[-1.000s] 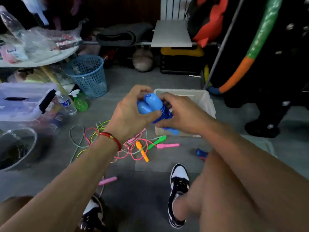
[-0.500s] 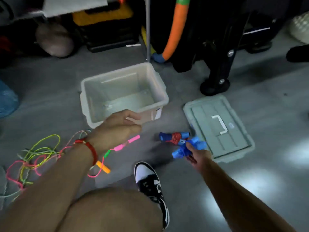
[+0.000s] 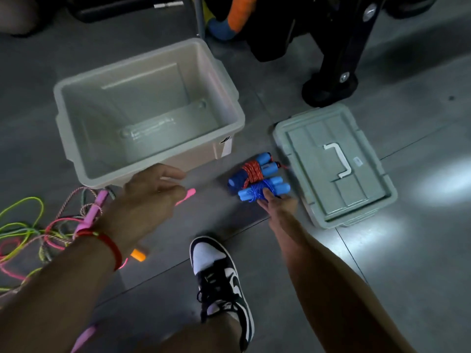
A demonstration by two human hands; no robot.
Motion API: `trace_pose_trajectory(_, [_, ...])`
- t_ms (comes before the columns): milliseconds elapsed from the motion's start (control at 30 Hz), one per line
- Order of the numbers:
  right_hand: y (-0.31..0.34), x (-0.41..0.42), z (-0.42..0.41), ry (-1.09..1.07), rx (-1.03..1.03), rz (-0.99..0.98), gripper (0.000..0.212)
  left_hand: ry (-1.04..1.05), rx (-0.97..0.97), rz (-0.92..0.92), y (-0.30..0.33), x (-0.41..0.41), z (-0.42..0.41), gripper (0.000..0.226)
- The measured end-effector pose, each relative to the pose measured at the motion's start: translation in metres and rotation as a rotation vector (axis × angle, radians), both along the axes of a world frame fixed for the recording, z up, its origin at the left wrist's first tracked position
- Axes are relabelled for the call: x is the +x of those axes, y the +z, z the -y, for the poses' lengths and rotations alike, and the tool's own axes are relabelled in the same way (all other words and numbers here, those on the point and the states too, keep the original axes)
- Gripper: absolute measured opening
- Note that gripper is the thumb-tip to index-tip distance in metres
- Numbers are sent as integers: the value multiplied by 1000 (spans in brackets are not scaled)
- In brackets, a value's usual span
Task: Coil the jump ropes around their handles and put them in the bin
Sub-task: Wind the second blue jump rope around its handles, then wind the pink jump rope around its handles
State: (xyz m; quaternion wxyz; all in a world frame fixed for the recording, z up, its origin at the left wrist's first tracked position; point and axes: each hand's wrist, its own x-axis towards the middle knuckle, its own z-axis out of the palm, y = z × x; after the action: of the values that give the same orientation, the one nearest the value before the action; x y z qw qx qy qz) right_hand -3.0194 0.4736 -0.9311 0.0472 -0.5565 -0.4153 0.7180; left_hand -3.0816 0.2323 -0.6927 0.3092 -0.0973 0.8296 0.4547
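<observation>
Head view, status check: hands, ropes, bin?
Left hand open, empty. Right hand on blue-corded bundle, beside red-corded bundle, both on floor. Bin empty, lid off. Loose ropes uncoiled.

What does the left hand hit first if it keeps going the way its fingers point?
Probably the pink handle on the floor just past the left hand fingertips; the bin wall sits close beside that line. Height above the floor is unclear.
</observation>
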Motion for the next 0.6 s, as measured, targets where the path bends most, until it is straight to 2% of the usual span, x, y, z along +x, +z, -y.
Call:
trace_pose_trajectory(200, [10, -2, -19, 200, 61, 113, 30, 61, -5, 13, 0, 9, 3, 38])
trace_pose_trajectory(367, [47, 27, -3, 286, 7, 135, 14, 122, -23, -25, 11, 33, 36, 38])
trace_pose_trajectory(467, [71, 55, 14, 537, 177, 114, 11, 129, -48, -72, 28, 57, 67, 43])
trace_pose_trajectory(500, [78, 62, 19, 642, 254, 77, 13, 135, -32, -85, 34, 66, 79, 41])
trace_pose_trajectory(567, [100, 65, 32, 880, 401, -27, 19, 97, -61, -123, 49, 89, 106, 21])
trace_pose_trajectory(600, [115, 61, 40, 1001, 474, -75, 26, 78, -108, -148, 58, 100, 120, 25])
